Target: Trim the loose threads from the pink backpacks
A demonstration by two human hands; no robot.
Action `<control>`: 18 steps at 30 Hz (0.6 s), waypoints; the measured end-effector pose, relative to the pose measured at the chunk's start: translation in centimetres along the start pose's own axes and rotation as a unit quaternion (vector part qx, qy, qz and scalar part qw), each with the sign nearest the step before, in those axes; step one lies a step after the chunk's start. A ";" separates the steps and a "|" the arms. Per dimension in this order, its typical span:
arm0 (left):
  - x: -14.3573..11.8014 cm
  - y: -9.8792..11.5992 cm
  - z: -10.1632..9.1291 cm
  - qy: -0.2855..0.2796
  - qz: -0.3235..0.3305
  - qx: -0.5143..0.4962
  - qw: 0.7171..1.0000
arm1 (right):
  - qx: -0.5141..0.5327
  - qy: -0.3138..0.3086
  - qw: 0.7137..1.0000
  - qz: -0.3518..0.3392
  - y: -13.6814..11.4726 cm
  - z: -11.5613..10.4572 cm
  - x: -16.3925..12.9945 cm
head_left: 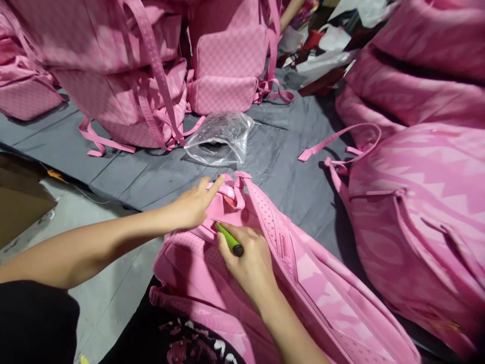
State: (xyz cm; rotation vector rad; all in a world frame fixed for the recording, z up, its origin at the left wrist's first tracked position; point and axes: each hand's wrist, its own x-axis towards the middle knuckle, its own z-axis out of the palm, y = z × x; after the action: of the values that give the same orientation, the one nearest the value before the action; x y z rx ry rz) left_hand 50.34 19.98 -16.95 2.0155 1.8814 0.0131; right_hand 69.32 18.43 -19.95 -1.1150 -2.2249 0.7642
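Note:
A pink backpack (322, 298) with camouflage-patterned panels leans across my lap and the table edge, its back panel and dotted shoulder straps turned towards me. My left hand (193, 205) grips its top edge beside the carry loop (238, 194), with the index finger stretched along it. My right hand (250, 258) is closed round a green-handled tool with a black end (230, 238). The tool's tip meets the fabric just below my left hand; what kind of tip it is cannot be made out.
A clear plastic bag (222, 139) lies on the grey-covered table (299, 187). Pink checkered backpacks (231, 60) stand along the back and left. Large pink camouflage backpacks (420, 202) are piled at the right. Scraps (326, 60) lie behind, near another person's arm (291, 12).

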 end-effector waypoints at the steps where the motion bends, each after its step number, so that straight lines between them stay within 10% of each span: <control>1: 0.0 0.0 0.0 -0.002 -0.004 0.001 1.000 | -0.018 0.005 1.000 0.006 0.0 -0.2 0.0; 9: -0.5 0.2 -1.0 -0.010 -0.013 -0.018 1.000 | -0.068 -0.029 0.997 0.007 0.0 -2.2 0.5; 13: 1.8 -2.9 -2.7 -0.059 0.080 -0.095 0.991 | 0.031 -0.068 0.996 0.045 0.3 -2.4 0.5; 18: 9.7 -7.4 -1.6 0.099 -0.009 -0.054 0.994 | 0.132 -0.040 0.988 0.071 1.3 -2.3 0.5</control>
State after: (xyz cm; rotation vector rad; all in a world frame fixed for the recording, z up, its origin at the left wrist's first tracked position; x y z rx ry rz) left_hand 43.79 29.91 -19.99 1.9876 1.9707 0.3143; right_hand 71.27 20.09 -19.18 -1.1338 -2.0477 1.1450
